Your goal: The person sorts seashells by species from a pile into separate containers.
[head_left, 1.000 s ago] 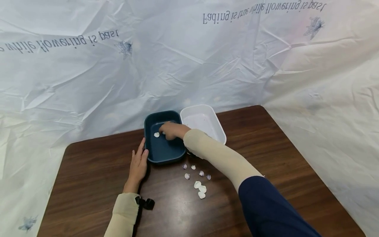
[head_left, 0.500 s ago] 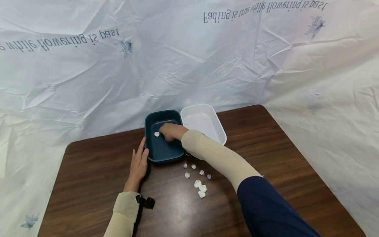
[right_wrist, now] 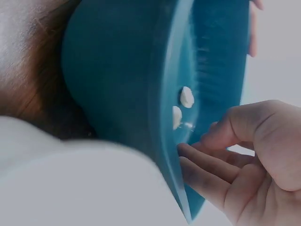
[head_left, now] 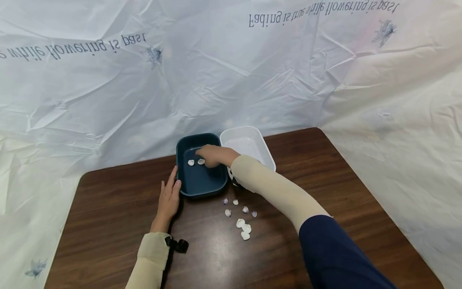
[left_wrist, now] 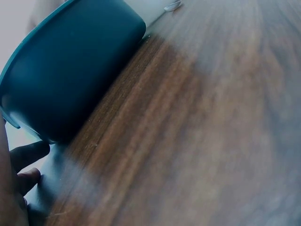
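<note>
Inside the dark blue tray [head_left: 200,184] lie two white seashells [head_left: 191,162], side by side. My right hand [head_left: 213,155] hovers over the tray close to them, reaching in across its right side. In the right wrist view the thumb and fingers [right_wrist: 207,176] are loosely bent at the rim, and no shell shows between them. Straight fingers of my left hand [head_left: 169,200] rest along the tray's left side; the left wrist view shows fingertips [left_wrist: 33,154] at its outer wall.
A white tray [head_left: 252,142] stands against the blue one on the right, partly hidden by my right arm. In front, several small purplish shells [head_left: 245,209] and three white shells [head_left: 246,228] lie on the brown wooden table [head_left: 115,208].
My right hand dipped low over the second shell, hiding it, then drew back up and right. That shell now lies uncovered in the tray. My left hand stays put.
</note>
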A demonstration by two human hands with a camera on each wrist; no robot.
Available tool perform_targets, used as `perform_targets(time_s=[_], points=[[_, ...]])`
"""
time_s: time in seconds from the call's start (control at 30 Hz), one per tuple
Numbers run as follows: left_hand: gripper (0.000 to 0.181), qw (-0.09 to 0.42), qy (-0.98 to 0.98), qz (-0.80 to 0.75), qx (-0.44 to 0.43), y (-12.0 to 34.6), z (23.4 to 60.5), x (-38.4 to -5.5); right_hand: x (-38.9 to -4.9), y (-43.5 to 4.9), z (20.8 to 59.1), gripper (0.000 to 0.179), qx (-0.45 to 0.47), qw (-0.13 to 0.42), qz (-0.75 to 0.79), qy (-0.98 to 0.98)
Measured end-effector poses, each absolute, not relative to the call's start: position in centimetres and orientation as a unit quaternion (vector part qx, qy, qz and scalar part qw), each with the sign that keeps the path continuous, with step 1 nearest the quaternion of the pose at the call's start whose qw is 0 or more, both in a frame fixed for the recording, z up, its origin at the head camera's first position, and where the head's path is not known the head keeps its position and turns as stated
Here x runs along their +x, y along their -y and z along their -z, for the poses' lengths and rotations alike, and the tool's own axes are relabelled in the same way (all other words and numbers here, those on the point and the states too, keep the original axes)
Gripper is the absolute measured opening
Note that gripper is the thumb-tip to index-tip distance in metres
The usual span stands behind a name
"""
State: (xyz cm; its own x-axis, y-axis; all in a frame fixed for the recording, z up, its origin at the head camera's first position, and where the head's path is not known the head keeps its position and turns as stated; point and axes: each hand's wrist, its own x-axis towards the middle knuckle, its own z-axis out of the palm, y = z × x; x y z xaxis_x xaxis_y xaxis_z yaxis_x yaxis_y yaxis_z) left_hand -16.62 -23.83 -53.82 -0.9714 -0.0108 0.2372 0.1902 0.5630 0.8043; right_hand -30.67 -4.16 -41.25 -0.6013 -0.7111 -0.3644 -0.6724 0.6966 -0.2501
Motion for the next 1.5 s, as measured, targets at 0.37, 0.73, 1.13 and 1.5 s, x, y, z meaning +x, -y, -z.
perform_targets(time_s=[0.37,0.73,1.13,1.5], points=[[0.056,0.11,0.878,0.462,-0.054,23.9,53.7,-16.7,-28.6,1.3,39.4,0.048,-0.44,0.202,0.081,-0.871],[0.056,0.109,0.882,0.457,-0.05,23.8,53.8,-16.7,-25.5,-2.1,38.3,0.043,-0.471,0.165,0.136,-0.856],[0.056,0.113,0.879,0.46,-0.053,23.8,53.8,-16.6,-23.1,-4.6,39.0,0.036,-0.479,0.137,0.175,-0.849],[0.056,0.118,0.877,0.462,-0.058,23.8,53.8,-16.6,-20.4,-6.2,40.0,0.026,-0.486,0.103,0.211,-0.842]])
